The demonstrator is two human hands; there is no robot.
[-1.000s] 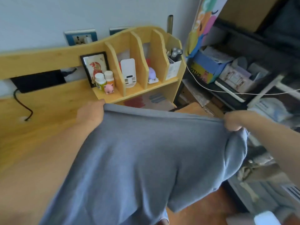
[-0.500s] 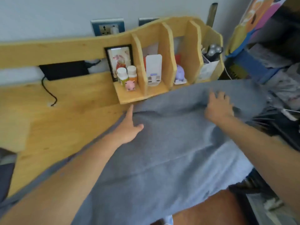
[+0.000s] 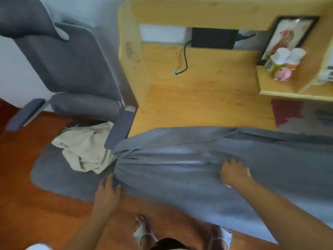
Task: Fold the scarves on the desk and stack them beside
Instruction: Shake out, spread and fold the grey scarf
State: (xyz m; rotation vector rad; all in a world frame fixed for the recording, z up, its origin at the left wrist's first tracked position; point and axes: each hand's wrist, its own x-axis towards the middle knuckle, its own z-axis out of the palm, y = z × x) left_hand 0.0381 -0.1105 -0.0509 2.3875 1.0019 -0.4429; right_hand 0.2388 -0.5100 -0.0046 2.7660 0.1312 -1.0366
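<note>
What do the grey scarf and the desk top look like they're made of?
The grey scarf looks like a soft, matte woven or knit fabric: it bunches into pleats at the desk edge and drapes limply. The exact fibre cannot be told. The desk top looks like pale solid wood or veneer, with visible grain streaks and a smooth, low-sheen finish.
</note>
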